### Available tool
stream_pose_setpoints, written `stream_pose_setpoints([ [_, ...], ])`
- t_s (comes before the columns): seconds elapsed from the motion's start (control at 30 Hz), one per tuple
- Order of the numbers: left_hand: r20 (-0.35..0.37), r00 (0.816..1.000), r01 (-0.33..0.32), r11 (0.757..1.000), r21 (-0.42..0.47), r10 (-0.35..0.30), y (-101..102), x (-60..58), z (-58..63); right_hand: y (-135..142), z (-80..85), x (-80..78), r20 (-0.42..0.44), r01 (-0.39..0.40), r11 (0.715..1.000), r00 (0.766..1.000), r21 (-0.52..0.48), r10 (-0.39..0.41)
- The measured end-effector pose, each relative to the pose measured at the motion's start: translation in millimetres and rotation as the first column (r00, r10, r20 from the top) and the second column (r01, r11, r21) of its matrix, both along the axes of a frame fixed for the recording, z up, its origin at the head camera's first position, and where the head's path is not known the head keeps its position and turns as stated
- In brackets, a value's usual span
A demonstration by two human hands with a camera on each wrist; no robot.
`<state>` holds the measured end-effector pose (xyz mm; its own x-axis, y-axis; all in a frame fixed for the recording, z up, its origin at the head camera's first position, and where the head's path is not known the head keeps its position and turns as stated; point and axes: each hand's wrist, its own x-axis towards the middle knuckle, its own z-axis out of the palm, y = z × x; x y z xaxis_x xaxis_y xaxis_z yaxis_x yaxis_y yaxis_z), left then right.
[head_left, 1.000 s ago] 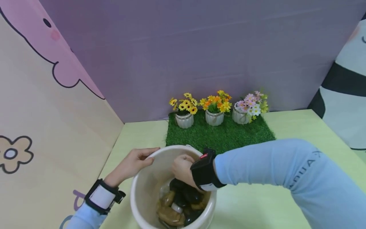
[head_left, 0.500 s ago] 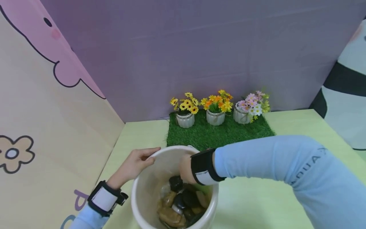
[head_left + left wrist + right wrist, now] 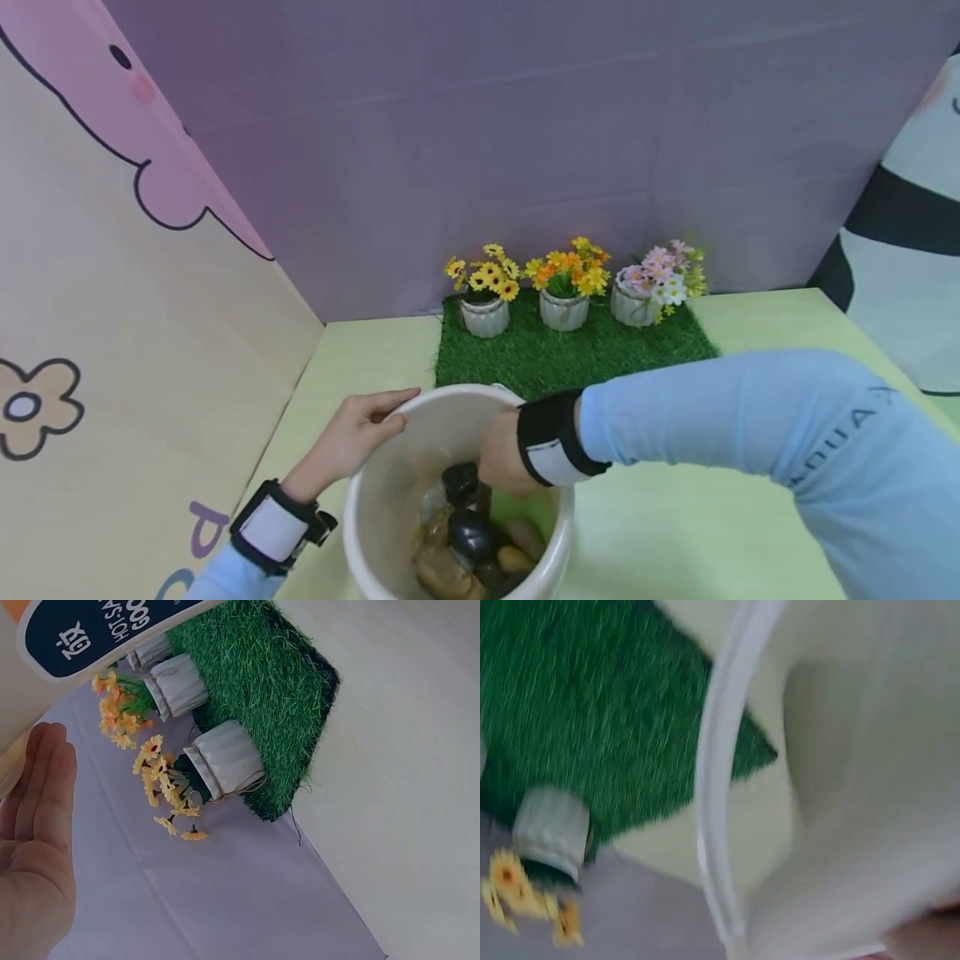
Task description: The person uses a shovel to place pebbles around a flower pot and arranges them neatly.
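- Left hand (image 3: 352,433) is gripping the white bucket (image 3: 390,492) at its rim, thumb lapping over the edge, fingers lying straight along the outside wall.
- Right hand (image 3: 506,454) is sitting inside the bucket, wrist crossing the right side of the rim; fingertips are hiding, so can't tell if it's grasping anything.
- Bucket is standing on the pale table (image 3: 667,525), between the person and the grass mat (image 3: 570,358), mouth facing up.
- Stones are lying in the bottom: a squarish dark stone (image 3: 460,483) just left of the right hand, a rounded black stone (image 3: 472,536) nearer the person, brown stones (image 3: 442,571) around it.
- Something light green (image 3: 525,510) is showing below the right hand; probably inside the bucket, but the wrist is blocking part of it.
- Right wrist view is blurring, adding little.
- Behind, yellow flowers (image 3: 491,279), orange flowers (image 3: 572,268) and pink-and-white flowers (image 3: 660,275) are standing in pots on the mat.
- Both wrists are wearing black straps over light blue sleeves (image 3: 675,417).
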<state>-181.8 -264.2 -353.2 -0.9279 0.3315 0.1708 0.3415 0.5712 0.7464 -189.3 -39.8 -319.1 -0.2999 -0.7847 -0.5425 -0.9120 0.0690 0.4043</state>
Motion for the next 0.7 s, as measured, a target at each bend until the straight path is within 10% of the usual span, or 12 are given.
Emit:
stream_pose_setpoints([
  [0.27,0.002,1.000,0.014,0.999,0.029,-0.014,8.6,-5.2,1.5,6.4,-27.9,4.2,0.101,0.216,0.976,0.971,0.007,-0.216],
  [0.7,0.020,0.999,-0.041,0.998,0.043,0.040,3.8,4.2,-0.1,3.3,-34.3,17.0,0.132,0.249,0.966,0.962,-0.075,-0.238],
])
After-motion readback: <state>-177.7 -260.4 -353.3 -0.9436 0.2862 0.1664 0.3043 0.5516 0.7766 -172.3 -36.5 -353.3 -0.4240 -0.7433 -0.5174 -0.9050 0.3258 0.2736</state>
